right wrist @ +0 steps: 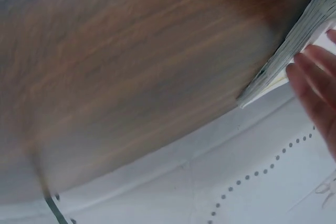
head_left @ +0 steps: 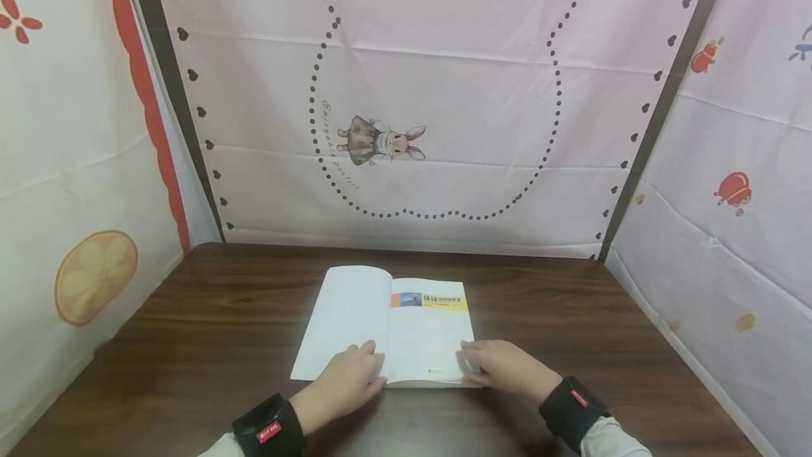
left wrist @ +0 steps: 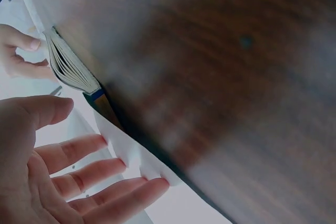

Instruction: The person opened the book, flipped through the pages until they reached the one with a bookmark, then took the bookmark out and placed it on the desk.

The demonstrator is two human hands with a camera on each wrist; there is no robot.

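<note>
In the head view an open book lies on the table, its left leaf blank white and its right page printed with a colored band near the top. My left hand rests on the lower part of the left leaf near the spine. Its fingers are loosely extended on the paper in the left wrist view, thumb apart. At the lower right edge of the book, my right hand touches the right page with its fingertips. Page edges show beside those fingers in the right wrist view.
The dark brown wooden table extends around the book. White printed cloth hangs behind it, with more cloth along the left and right sides. Black bands wrap both wrists.
</note>
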